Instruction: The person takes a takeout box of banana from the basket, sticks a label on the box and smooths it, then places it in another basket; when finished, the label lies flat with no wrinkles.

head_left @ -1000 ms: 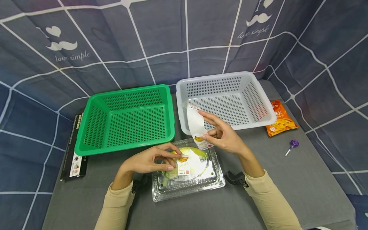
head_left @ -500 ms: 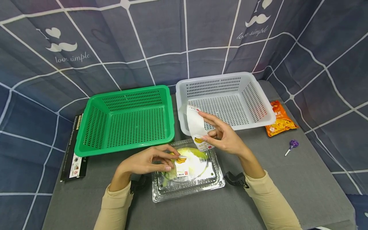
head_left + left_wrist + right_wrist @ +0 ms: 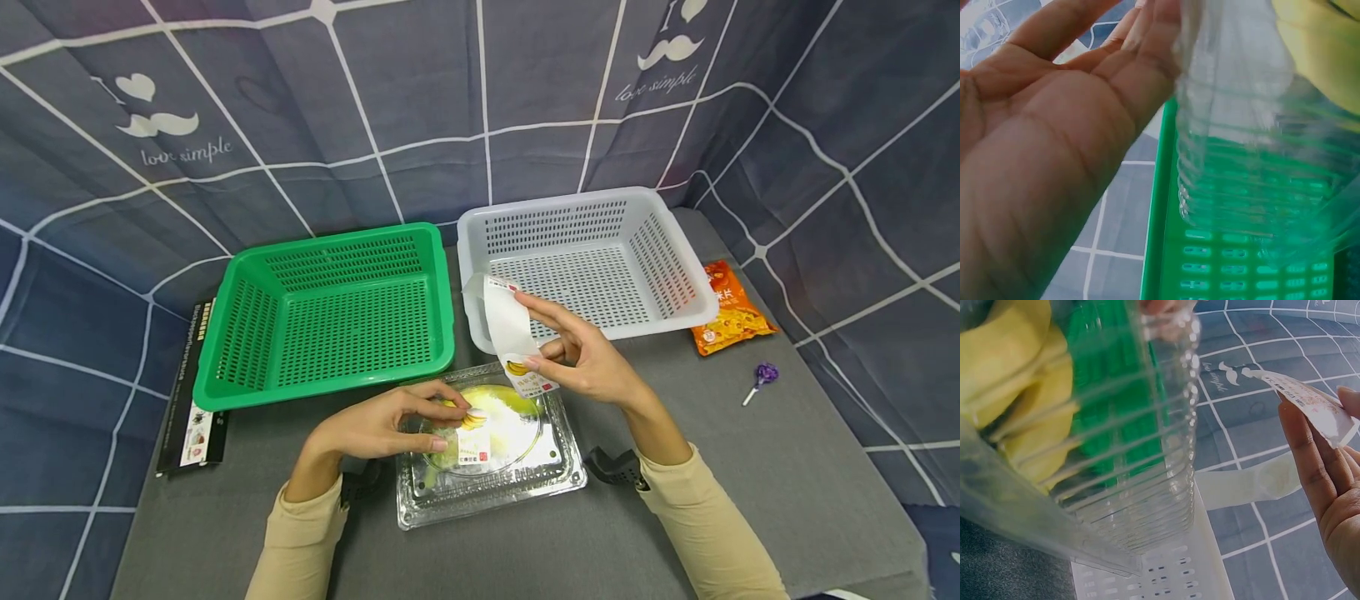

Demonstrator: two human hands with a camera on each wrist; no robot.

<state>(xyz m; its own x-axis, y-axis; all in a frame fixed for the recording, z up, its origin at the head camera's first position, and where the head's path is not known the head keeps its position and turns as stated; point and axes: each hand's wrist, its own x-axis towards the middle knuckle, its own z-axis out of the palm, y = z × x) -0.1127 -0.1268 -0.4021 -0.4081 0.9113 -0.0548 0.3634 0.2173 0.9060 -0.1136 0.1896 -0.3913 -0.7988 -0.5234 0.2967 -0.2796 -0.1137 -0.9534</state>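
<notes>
Shifted slightly down and left since a second ago are the left hand (image 3: 382, 423) and the banana-print label (image 3: 473, 448) at its fingertips. Those fingers touch the label's upper edge; I cannot tell whether they grip it. This label is over a clear plastic clamshell (image 3: 510, 498), bananas (image 3: 1032, 406) inside, at lower centre. Near its upper right, the right hand (image 3: 592, 358) pinches a label strip (image 3: 506, 321). A green basket (image 3: 322, 386) stands left of centre on the desk (image 3: 525, 567).
</notes>
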